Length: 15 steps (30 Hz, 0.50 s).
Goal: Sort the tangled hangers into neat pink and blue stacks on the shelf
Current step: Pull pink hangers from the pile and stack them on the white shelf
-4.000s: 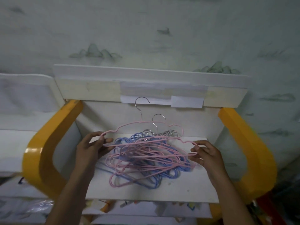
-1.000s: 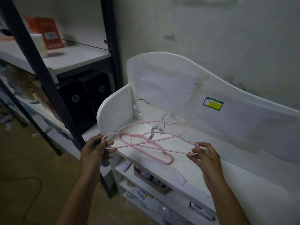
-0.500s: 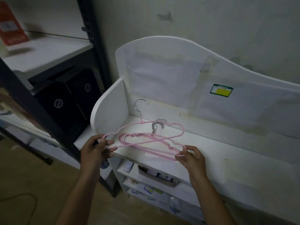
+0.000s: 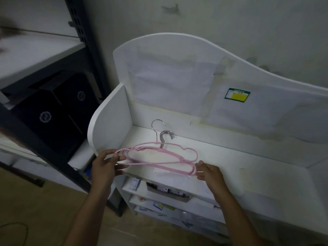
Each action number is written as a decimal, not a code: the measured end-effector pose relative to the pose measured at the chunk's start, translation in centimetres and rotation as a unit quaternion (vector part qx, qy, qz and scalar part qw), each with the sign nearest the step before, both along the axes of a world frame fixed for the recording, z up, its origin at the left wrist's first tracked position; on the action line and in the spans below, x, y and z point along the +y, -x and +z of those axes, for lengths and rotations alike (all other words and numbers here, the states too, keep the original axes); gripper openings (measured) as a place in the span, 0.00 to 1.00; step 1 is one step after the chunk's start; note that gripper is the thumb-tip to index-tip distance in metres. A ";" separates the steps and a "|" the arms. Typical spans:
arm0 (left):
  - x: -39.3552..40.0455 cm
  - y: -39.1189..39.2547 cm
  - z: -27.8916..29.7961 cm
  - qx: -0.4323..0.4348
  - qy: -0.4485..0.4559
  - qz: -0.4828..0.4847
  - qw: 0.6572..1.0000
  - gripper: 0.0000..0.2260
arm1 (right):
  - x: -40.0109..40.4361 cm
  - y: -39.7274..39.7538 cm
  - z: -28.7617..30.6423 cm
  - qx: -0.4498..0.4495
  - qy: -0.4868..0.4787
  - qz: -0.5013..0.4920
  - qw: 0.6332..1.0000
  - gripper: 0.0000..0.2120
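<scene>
Storeroom: dark metal rack (image 4: 85,55), black boxes (image 4: 53,112), white shelf unit (image 4: 230,162) of stock.

- We see a pink hanger (image 4: 174,152) held level just over a pink stack (image 4: 159,165) on the white shelf (image 4: 248,162).
- Our left hand (image 4: 104,166) pinches its left end; our right hand (image 4: 210,173) pinches the right end.
- Silver hooks (image 4: 166,134) point toward the back panel (image 4: 177,82), which bears a green-and-yellow label (image 4: 237,95).
- Black boxes (image 4: 53,110) sit on the dark rack at left.
</scene>
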<state>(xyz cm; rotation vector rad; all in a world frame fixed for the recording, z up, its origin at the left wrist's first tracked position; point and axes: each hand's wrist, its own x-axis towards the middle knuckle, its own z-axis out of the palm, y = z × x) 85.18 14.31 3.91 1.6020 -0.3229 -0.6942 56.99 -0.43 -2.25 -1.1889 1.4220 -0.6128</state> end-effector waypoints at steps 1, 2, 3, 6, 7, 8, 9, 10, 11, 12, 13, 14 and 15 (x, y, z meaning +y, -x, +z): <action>-0.3 -0.2 -0.2 -0.010 -0.009 -0.003 1.000 0.07 | -0.1 0.1 0.0 -0.008 -0.006 0.002 1.000 0.13; -0.5 -0.4 -0.5 -0.018 -0.018 -0.006 1.000 0.07 | -0.3 0.2 -0.1 -0.016 -0.009 0.002 1.000 0.12; -0.8 -0.6 -0.8 -0.025 -0.025 -0.010 0.999 0.07 | -0.5 0.2 -0.2 -0.022 -0.011 0.000 1.000 0.13; -1.8 -1.2 -2.0 -0.046 -0.036 -0.025 0.998 0.06 | -1.1 0.3 -0.3 -0.018 -0.009 -0.002 1.000 0.14; -2.2 -1.3 -2.4 -0.052 -0.041 -0.030 0.997 0.06 | -1.2 0.4 -0.2 -0.020 -0.009 0.001 1.000 0.14; -2.6 -1.4 -2.8 -0.057 -0.047 -0.034 0.997 0.06 | -1.3 0.4 -0.1 -0.021 -0.010 0.004 1.000 0.12; -3.0 -1.5 -3.1 -0.061 -0.054 -0.038 0.996 0.06 | -1.3 0.4 0.2 -0.020 -0.011 0.009 1.000 0.11; -3.4 -1.6 -3.4 -0.067 -0.061 -0.042 0.995 0.07 | -1.3 0.4 0.4 -0.013 -0.010 0.015 1.000 0.09; -3.8 -1.8 -3.6 -0.077 -0.069 -0.047 0.994 0.07 | -1.4 0.4 0.5 -0.002 -0.007 0.019 1.000 0.08; -4.1 -2.0 -3.9 -0.090 -0.079 -0.053 0.991 0.07 | -1.4 0.4 0.5 0.015 -0.002 0.026 1.000 0.07; -4.3 -2.3 -4.3 -0.111 -0.093 -0.061 0.988 0.08 | -1.5 0.4 0.5 0.037 0.003 0.036 0.999 0.06; -4.5 -2.7 -4.6 -0.145 -0.114 -0.068 0.981 0.08 | -1.5 0.3 0.4 0.060 0.008 0.048 0.997 0.06; -4.7 -3.1 -5.0 -0.189 -0.139 -0.077 0.969 0.07 | -1.5 0.2 0.4 0.082 0.013 0.061 0.995 0.05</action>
